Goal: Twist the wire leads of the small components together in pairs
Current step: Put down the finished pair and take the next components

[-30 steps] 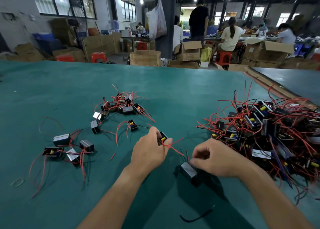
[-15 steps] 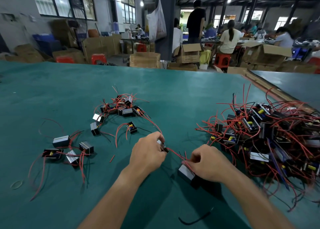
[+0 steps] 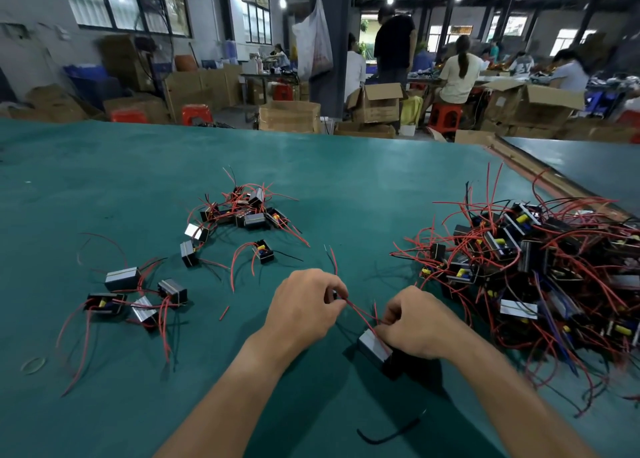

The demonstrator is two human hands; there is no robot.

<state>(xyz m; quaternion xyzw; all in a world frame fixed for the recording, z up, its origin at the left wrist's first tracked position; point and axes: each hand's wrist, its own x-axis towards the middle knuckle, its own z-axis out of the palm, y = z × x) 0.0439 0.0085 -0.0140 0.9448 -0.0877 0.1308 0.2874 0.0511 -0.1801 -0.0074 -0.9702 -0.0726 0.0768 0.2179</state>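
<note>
left hand [image 3: 304,305] pinches thin red wires [image 3: 360,314] | right hand [image 3: 412,326] pinches same wires over boxy black block [image 3: 374,348], shiny grey top, just beneath it | on smooth green desk [image 3: 346,187]

**Count of parts on the tabletop [image 3: 346,166]**

Two hands were in view, the left hand [image 3: 304,305] and the right hand [image 3: 415,322], both pinching the same two red leads [image 3: 360,312]. One component [image 3: 372,348] sat under the right hand. The left group [image 3: 138,295] held four components. Three single components lay apart from the groups: one silver-faced [image 3: 196,231], one just below it [image 3: 188,254], and one open-topped [image 3: 264,251]. The middle heap [image 3: 247,211] held about five, too tangled for an exact count. The right pile [image 3: 526,267] held well over a dozen, too many to count. There was also one loose black wire [image 3: 388,435], one short red scrap [image 3: 224,313] and one pale ring [image 3: 33,366].
</note>
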